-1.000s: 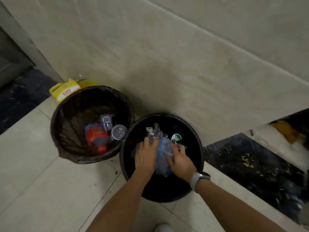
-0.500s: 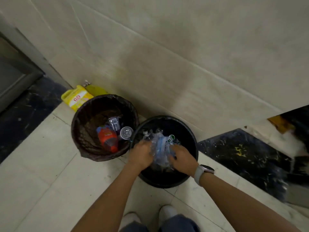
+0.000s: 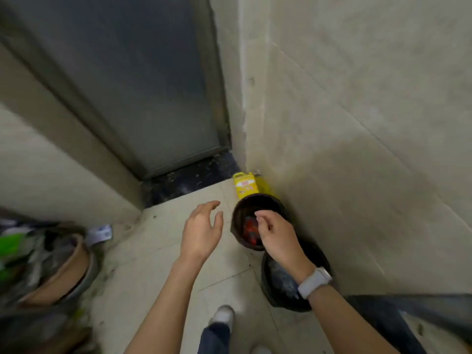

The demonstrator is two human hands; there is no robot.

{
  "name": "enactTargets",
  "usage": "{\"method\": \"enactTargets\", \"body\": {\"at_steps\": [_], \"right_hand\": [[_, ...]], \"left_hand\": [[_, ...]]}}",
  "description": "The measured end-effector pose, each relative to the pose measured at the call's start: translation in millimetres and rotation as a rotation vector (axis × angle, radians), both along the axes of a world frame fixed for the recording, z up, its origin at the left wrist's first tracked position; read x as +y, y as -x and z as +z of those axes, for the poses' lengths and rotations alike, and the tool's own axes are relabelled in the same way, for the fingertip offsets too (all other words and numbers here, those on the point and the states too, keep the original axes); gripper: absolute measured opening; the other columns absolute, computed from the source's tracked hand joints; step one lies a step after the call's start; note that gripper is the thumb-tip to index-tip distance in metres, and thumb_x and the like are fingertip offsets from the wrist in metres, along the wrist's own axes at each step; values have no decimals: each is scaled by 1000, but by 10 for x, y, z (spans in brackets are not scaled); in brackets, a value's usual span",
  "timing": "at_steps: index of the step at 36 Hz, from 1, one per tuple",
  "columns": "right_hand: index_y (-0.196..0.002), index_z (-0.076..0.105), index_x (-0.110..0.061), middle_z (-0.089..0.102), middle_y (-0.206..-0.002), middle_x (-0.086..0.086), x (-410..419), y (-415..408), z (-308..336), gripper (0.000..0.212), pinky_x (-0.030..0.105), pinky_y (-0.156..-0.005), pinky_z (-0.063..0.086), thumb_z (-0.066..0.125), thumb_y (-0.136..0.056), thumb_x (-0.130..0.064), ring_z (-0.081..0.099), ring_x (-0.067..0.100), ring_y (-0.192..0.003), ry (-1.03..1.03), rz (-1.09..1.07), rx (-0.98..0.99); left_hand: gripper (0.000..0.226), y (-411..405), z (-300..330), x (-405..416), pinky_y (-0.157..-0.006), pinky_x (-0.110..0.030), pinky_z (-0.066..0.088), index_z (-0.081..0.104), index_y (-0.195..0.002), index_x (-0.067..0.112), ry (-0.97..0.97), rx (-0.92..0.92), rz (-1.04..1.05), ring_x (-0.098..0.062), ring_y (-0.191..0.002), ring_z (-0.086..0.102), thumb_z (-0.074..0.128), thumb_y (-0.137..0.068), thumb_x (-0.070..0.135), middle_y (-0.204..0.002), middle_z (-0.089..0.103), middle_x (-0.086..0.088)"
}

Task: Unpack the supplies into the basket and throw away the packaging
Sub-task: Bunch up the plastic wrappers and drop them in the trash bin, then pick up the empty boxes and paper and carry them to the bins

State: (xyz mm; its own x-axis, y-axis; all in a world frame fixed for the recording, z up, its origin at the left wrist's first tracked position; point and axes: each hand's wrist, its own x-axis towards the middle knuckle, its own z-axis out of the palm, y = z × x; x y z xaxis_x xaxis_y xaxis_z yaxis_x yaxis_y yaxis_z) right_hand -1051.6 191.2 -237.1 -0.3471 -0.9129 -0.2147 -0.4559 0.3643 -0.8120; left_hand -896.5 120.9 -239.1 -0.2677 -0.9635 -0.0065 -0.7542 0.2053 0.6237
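Nearest, clear plastic packaging lies in the black bin by the right wall. Both hands are empty: left hand with fingers spread, right hand loosely curled over the farther brown bin.

Two bare hands, both held out in front, nothing gripped

Left hand: forearm extended forward, back of hand shown, fingers relaxed and slightly spread, thumb set apart. Right hand: forearm angled inward, pale watch worn at the wrist, fingers loosely curled downward, nothing held. One leg and a light shoe seen below
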Motion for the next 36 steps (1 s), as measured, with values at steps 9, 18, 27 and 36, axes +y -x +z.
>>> {"method": "enactTargets", "body": {"at_steps": [9, 18, 27, 36], "right_hand": [[-109, 64, -14, 69, -110, 6, 492, -1658, 572, 24, 31, -90, 44, 48, -91, -16, 61, 24, -102, 8, 729, -7], [-113, 62, -15, 69, -111, 10, 1935, -3694, 912, 26, 31, -89, 45, 48, -92, -20, 62, 26, -103, 103, 1472, 13], [-116, 60, -12, 67, -118, 8, 4342, -5159, 1138, 27, 26, -91, 40, 46, -93, -18, 59, 24, -110, 218, 1982, 0], [-119, 58, -13, 65, -119, 6, 6380, -6029, 1112, 29, 29, -96, 43, 47, -92, -18, 59, 20, -108, 217, 2285, -3]], "left_hand": [[31, -1882, 679, 1819, -90, -24, 39, 58, -121, 15, -39, -21, 640, -19, -111, 57, 52, -92, 22, -123, 62, -4], [30, -3212, 1028, 4445, -92, -27, 40, 60, -118, 10, -29, -60, 1335, -23, -111, 59, 55, -90, 17, -119, 63, -10], [33, -3898, 1328, 7028, -93, -26, 38, 55, -124, 15, 49, -75, 1758, -18, -113, 55, 50, -92, 23, -123, 58, -3], [32, -4241, 1321, 9173, -99, -30, 39, 56, -122, 15, 45, -26, 2079, -19, -115, 55, 52, -91, 19, -123, 59, -6]]}}
